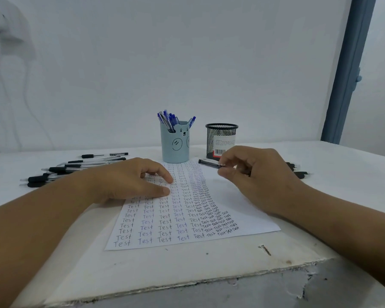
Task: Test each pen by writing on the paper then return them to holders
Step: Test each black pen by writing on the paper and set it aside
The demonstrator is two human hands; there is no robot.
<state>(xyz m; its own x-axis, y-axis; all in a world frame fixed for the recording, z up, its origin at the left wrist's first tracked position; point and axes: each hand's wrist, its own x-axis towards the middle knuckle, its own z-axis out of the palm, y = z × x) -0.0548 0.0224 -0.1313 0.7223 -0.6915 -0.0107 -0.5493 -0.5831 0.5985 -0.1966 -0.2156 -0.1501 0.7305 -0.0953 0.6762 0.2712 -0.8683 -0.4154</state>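
A white paper (242, 216) filled with rows of the word "Test" lies in the middle of the table. My left hand (131, 181) rests flat on its upper left part, fingers apart. My right hand (256, 174) pinches a black pen (209, 162) near one end, just right of the paper's top edge. A light blue bear holder (175, 144) with several blue pens (168, 121) stands behind the paper. To its right stands a black mesh holder (221, 138); no pens show above its rim.
Several black pens (76, 167) lie in a loose pile on the table at the left. A few more black pens (298, 171) lie behind my right hand. The white table's chipped front edge (187, 285) is near me. A white wall stands behind.
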